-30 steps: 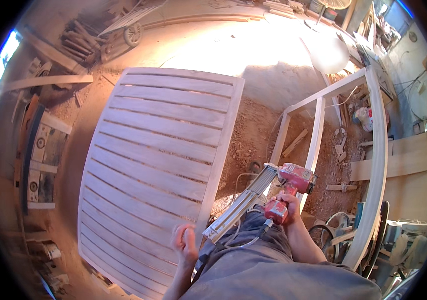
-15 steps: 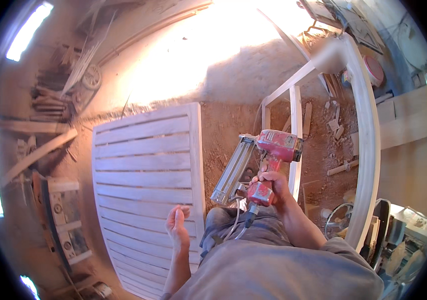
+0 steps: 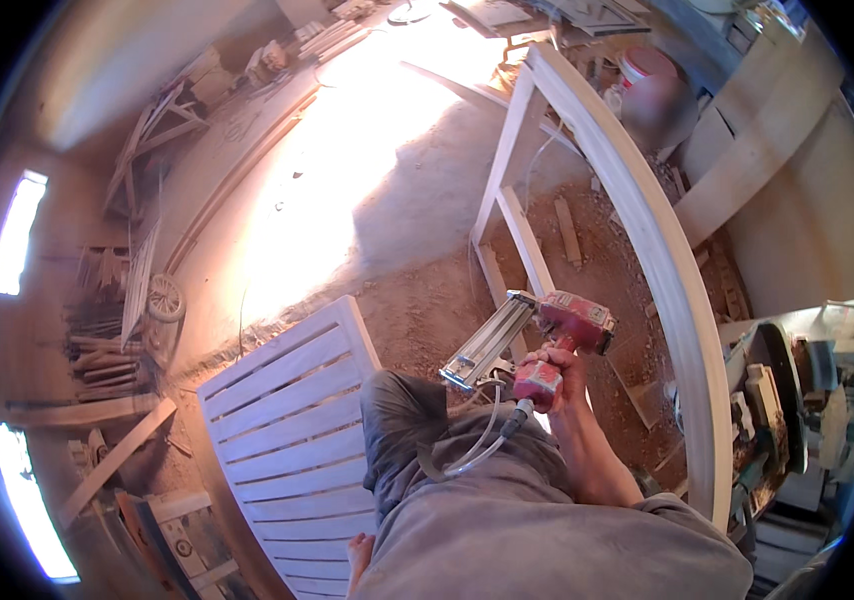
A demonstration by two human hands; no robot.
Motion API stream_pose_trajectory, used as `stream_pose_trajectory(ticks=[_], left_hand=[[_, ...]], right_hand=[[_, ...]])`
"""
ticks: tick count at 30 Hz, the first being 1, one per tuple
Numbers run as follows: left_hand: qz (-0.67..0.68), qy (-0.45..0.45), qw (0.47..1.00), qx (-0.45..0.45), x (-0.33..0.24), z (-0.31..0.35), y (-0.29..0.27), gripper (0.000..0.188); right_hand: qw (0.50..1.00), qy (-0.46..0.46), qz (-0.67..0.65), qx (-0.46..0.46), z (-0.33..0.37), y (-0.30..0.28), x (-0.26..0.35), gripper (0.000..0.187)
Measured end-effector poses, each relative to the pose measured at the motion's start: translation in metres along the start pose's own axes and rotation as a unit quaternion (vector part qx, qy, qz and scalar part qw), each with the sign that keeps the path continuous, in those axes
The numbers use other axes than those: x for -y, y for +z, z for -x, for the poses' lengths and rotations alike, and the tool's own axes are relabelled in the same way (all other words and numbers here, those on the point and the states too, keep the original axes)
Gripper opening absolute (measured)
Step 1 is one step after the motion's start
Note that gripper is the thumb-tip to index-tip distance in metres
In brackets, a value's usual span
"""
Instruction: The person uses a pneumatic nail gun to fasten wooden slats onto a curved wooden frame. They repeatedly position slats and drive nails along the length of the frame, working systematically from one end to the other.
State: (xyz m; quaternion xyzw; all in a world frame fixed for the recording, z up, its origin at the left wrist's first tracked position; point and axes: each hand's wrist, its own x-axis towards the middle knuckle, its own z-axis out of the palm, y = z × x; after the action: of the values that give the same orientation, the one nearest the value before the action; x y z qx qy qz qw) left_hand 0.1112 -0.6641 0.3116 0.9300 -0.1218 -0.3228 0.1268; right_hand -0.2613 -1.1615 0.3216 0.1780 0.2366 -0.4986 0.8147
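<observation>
My right hand (image 3: pixel 565 375) is wrapped round the grip of a red nail gun (image 3: pixel 575 318). The gun's silver magazine (image 3: pixel 492 340) slants down to the left, and a pale air hose (image 3: pixel 487 440) runs from the grip's base across my lap. Low in the picture, my left hand (image 3: pixel 360 552) shows only in part beside my trouser leg, over the slatted wooden panel (image 3: pixel 297 400); its fingers are too small and hidden to read. A pale wooden frame (image 3: pixel 637 220) stands upright just beyond and right of the nail gun.
Wood scraps and rubble lie on the dirt floor (image 3: pixel 417 290). At the left are stacked timber (image 3: pixel 107 360), a spoked wheel (image 3: pixel 165 298) and a leaning plank (image 3: pixel 117 460). A red-and-white bucket (image 3: pixel 647 65) stands far right, a cluttered bench (image 3: pixel 817 330) near right.
My view has turned, and the slatted panel now sits lower and the frame nearer. My left hand has dropped to the lower edge. The nail gun stays in my right hand.
</observation>
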Motion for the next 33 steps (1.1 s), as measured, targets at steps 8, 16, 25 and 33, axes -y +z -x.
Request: stream_pose_trajectory(ticks=[8, 16, 25, 33], left_hand=[[0.064, 0.13, 0.989, -0.034, -0.168, -0.097, 0.006, 0.036], [0.103, 0.637, 0.76, 0.077, -0.525, -0.057, 0.008, 0.034], [0.107, 0.663, 0.738, 0.066, -0.596, -0.223, -0.046, 0.019], [0.223, 0.367, 0.856, 0.289, -0.628, -0.337, -0.14, 0.014]], right_hand=[[0.998, 0.065, -0.006, -0.009, -0.003, -0.003, 0.006, 0.009], [0.998, -0.008, 0.058, 0.027, -0.063, 0.069, -0.029, 0.01], [0.986, 0.059, 0.153, -0.024, -0.241, 0.175, -0.086, 0.009], [0.981, 0.04, 0.187, -0.039, -0.334, 0.286, -0.121, 0.015]])
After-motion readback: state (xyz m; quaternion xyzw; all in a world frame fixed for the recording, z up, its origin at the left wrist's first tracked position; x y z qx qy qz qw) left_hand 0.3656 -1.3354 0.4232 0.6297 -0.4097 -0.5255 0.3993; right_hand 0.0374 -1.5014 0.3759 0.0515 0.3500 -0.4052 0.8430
